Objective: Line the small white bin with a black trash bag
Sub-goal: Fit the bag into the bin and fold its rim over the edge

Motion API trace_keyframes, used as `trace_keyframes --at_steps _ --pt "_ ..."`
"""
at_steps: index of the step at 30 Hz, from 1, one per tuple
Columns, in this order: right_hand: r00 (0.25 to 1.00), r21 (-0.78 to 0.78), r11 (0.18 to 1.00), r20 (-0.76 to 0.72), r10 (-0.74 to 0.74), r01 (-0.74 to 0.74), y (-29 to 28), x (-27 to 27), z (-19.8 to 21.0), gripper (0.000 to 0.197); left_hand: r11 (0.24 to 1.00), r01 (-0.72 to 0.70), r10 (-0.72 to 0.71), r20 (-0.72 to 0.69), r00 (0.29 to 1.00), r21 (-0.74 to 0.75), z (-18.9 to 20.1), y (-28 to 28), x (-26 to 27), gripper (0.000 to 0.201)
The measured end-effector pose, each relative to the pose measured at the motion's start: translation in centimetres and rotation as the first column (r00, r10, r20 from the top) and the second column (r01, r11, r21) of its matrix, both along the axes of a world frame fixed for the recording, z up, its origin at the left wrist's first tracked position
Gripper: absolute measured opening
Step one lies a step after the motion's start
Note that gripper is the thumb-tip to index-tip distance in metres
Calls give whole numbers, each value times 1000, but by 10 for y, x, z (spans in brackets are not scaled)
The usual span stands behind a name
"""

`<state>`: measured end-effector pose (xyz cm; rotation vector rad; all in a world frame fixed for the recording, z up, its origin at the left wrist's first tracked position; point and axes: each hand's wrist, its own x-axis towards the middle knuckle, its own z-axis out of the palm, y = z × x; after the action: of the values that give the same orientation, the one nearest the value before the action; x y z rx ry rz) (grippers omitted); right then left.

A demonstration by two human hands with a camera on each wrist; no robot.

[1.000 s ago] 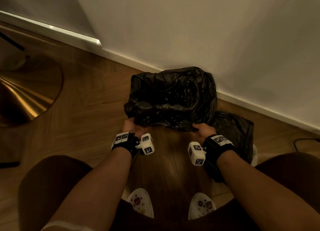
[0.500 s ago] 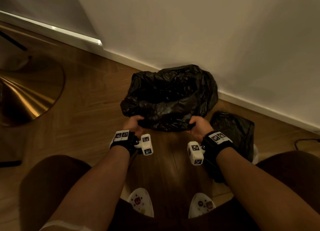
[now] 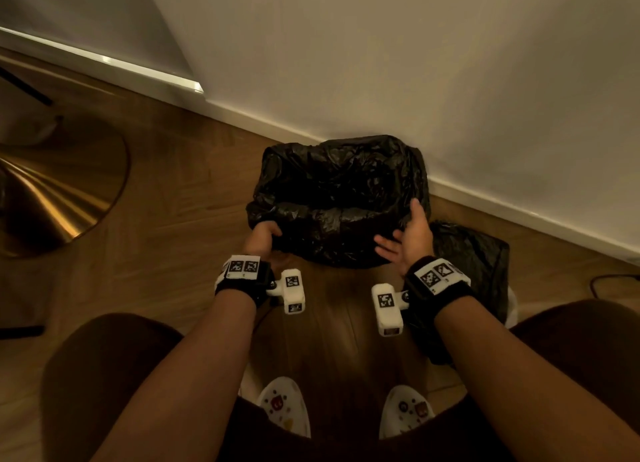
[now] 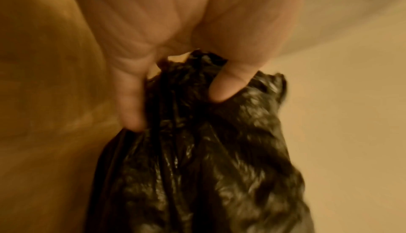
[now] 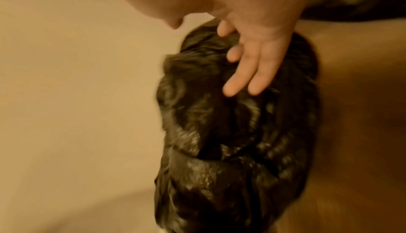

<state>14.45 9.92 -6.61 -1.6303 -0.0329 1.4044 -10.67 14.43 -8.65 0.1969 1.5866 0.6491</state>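
1. Indoors, a wooden floor (image 3: pixel 180 198) is seen meeting a pale wall (image 3: pixel 415 63) at a white baseboard (image 3: pixel 519 205); a brass-coloured round base (image 3: pixel 59 198) is set at far left.
2. Against that wall, the black trash bag (image 3: pixel 339 187) is draped over a boxy form, its mouth open upward; the small white bin itself cannot be made out beneath the plastic.
3. Just to its right, a second black bag (image 3: pixel 474 264) is seen over something white.
4. At the near left corner, bunched plastic is pinched by the left hand (image 3: pixel 263 234), thumb (image 4: pixel 228 84) against fingers (image 4: pixel 131 97).
5. At the near right edge, the right hand (image 3: pixel 412 233) is held with fingers (image 5: pixel 243 78) spread and straight; nothing is gripped.
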Motion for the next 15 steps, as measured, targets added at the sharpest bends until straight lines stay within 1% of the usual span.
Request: trace_keyframes --at_steps 1,2,3,4,5,6,8,9,10,11,12,13,14,15 --pt "967 38 994 240 88 -100 0 -2 7 59 996 85 -84 -151 985 -2 2 2 -1 52" --pt "838 58 970 518 173 -236 0 -2 12 50 984 174 -150 -328 933 44 1 4 -2 67" --pt "631 50 919 741 229 -391 -1 -2 15 41 954 264 -172 -467 868 140 1 5 -5 77" --pt "422 18 845 872 249 -535 -2 -1 18 34 909 346 -167 -559 812 231 5 5 -6 80" --pt "254 -38 761 931 263 -648 -2 0 20 29 847 437 -162 -636 754 303 10 4 -7 76" --pt "131 -103 683 950 282 -724 -2 1 22 27 774 534 -165 -707 688 339 15 4 -8 68" --pt "-65 -237 569 950 305 -788 1 2 22 30 616 703 -167 -814 557 355 26 7 -11 56" --pt "-159 -308 522 937 311 -795 2 1 21 33 539 763 -167 -843 511 356 30 9 -11 54" --pt "-235 -368 476 919 316 -799 3 -2 20 36 468 810 -171 -863 475 354 35 10 -11 54" --pt "-291 -417 440 899 327 -795 4 -5 18 38 392 854 -185 -880 437 342 37 10 -10 53" --pt "-327 -451 413 882 339 -791 5 -7 16 40 312 901 -205 -905 373 301 38 10 -9 51" --pt "-347 -472 401 871 347 -785 7 -7 14 40 234 944 -227 -930 288 234 38 11 -8 49" --pt "-358 -483 401 866 349 -778 8 -7 12 38 169 975 -250 -951 183 143 36 13 -9 48" --pt "-363 -488 403 864 349 -775 11 -6 11 35 132 990 -269 -959 86 52 35 15 -10 46"
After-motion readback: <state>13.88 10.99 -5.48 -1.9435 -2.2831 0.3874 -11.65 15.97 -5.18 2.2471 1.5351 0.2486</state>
